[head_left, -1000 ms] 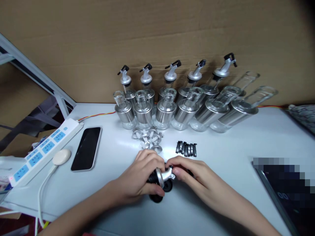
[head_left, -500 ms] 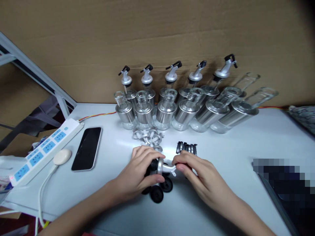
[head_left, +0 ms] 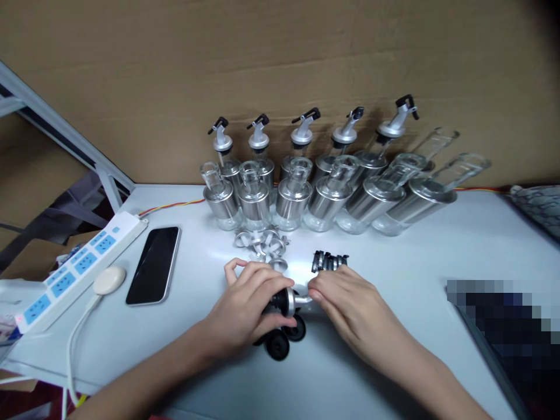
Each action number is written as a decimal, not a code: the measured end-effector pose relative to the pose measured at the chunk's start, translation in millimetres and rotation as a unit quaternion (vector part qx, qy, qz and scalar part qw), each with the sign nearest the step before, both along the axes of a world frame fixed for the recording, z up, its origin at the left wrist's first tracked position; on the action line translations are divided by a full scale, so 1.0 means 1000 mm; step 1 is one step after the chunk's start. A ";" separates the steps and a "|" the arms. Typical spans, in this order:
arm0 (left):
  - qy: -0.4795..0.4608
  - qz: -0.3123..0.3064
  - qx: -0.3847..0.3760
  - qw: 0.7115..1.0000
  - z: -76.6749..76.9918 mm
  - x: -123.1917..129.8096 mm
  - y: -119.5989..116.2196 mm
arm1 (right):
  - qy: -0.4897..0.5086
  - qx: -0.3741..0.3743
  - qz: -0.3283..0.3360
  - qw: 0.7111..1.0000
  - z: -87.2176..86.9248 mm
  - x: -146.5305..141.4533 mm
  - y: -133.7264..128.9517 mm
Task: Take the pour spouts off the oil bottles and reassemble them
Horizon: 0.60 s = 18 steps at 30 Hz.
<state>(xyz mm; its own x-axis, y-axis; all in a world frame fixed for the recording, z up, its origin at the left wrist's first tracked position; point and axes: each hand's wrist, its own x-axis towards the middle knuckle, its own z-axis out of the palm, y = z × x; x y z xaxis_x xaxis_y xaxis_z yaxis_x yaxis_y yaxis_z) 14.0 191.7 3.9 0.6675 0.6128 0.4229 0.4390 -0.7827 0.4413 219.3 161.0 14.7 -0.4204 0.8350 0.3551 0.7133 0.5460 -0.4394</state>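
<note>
My left hand is closed around the black ribbed stopper end of a silver pourer spout, its thumb and fingers at the collar. The spout lies on its side, with its thin tube toward the right. At the tube's tip, my right hand pinches with thumb and curled fingers; whatever is under those fingertips is hidden. Beneath the left hand lie several round black stoppers, partly covered. Just beyond it is a pile of silver spout tops. A row of small black clips or levers lies beyond my right hand.
Glass bottles with steel sleeves stand in two rows at the back; several rear ones carry pourers. A phone and a power strip lie left. A dark, partly blurred-out object is at right. Cardboard stands behind.
My right hand has rolled over at the spout tip, its back now turned more upward. The spout has turned slightly in my left hand, whose little finger has lifted away.
</note>
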 end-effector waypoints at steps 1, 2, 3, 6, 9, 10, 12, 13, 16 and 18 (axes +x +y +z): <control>0.001 0.004 0.013 1.000 0.001 0.000 0.000 | -0.002 -0.001 -0.007 1.000 0.000 0.000 0.000; 0.003 0.006 0.023 1.000 0.002 0.000 0.000 | -0.004 -0.007 -0.015 1.000 0.000 -0.001 0.000; 0.004 0.007 0.032 0.999 0.003 0.000 0.000 | -0.006 -0.013 -0.024 1.000 0.001 -0.001 0.000; 0.006 0.015 0.062 0.998 0.004 0.001 0.000 | -0.019 -0.045 -0.043 0.998 0.002 -0.002 -0.002; 0.008 0.026 0.110 0.994 0.004 0.002 0.000 | -0.020 -0.083 -0.057 0.995 0.003 -0.002 -0.003; 0.005 0.031 0.129 0.991 0.004 0.002 0.000 | -0.010 -0.098 -0.066 0.993 0.004 -0.001 -0.003; -0.003 0.042 0.151 0.988 0.005 0.001 0.000 | 0.032 -0.142 -0.098 0.984 0.005 0.003 0.000; -0.010 0.051 0.149 0.987 0.005 0.000 0.000 | 0.061 -0.172 -0.117 0.976 0.007 0.006 0.002; -0.025 0.069 0.103 0.992 0.007 -0.003 0.001 | 0.151 -0.258 -0.152 0.942 0.013 0.019 0.007; -0.030 0.068 0.084 0.994 0.007 -0.004 0.002 | 0.180 -0.285 -0.147 0.930 0.016 0.027 0.008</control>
<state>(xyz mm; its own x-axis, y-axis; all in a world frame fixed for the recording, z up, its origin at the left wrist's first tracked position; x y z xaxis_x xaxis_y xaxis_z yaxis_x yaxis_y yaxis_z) 9.9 193.7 11.0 0.5540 0.6125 0.5638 0.5214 -0.7833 0.3386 246.3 168.8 30.7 -0.0831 0.9908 -0.1070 0.5465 -0.0444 -0.8363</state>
